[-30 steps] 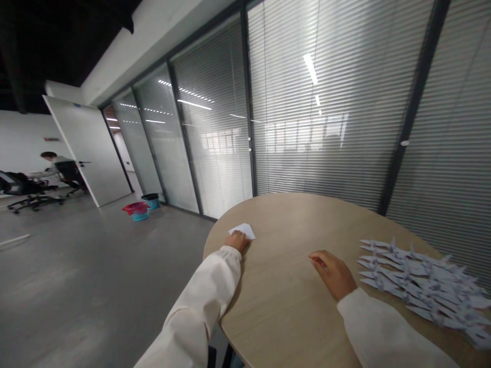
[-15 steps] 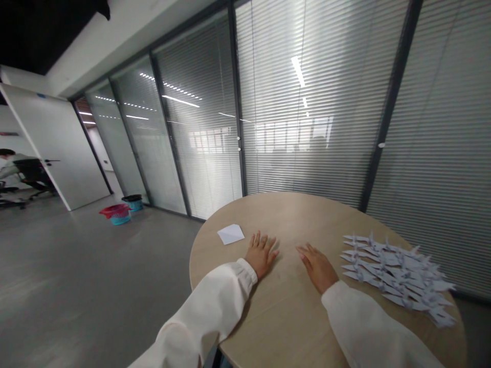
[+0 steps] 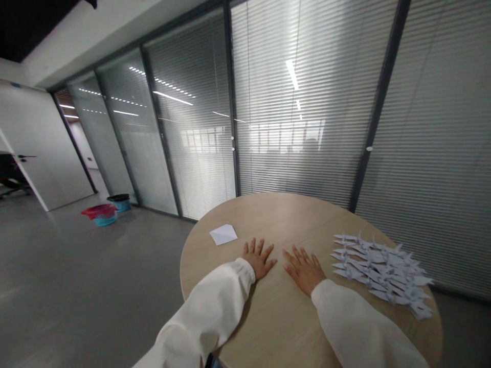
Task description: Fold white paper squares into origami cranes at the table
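Note:
My left hand (image 3: pixel 258 258) lies flat on the round wooden table (image 3: pixel 284 209), fingers spread and holding nothing. Close by on its right, my right hand (image 3: pixel 304 269) rests palm down, also open and with nothing in it. Beyond my left hand, to the left, is a folded white sheet of paper (image 3: pixel 223 234). Several folded white paper cranes (image 3: pixel 381 271) stand packed in rows to the right of my right hand.
A glass partition with blinds (image 3: pixel 307 128) runs behind the table. On the floor at left are a bin with a red liner (image 3: pixel 100 213) and another with a black liner (image 3: pixel 119 201), near a white door (image 3: pixel 42 148). A dark chair (image 3: pixel 11 171) shows at the far left.
My right hand has turned flatter, spread its fingers and come closer to my left hand. The view has shifted slightly to the right; the paper and cranes stay in place.

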A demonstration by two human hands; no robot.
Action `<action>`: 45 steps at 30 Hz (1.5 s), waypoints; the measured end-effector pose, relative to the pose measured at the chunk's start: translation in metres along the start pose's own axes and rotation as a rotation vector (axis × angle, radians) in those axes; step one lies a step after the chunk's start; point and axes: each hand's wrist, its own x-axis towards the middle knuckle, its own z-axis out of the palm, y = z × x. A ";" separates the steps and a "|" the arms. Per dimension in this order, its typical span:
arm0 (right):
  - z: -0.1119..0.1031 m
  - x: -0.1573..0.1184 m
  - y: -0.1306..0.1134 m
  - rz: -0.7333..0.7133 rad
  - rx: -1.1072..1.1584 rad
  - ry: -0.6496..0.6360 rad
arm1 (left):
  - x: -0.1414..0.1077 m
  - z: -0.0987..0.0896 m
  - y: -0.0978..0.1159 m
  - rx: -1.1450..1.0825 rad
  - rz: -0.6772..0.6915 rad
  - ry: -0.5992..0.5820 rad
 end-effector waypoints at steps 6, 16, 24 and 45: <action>0.000 0.000 0.001 -0.005 -0.026 -0.021 | 0.002 -0.001 0.002 -0.024 -0.037 -0.062; -0.001 0.001 0.000 0.007 -0.052 -0.063 | -0.002 0.003 0.002 0.017 -0.028 -0.010; -0.004 0.002 -0.002 0.046 -0.067 -0.123 | -0.001 0.003 0.001 0.034 -0.023 -0.010; -0.005 0.002 -0.003 0.038 -0.044 -0.121 | -0.001 0.005 -0.002 0.049 -0.010 0.013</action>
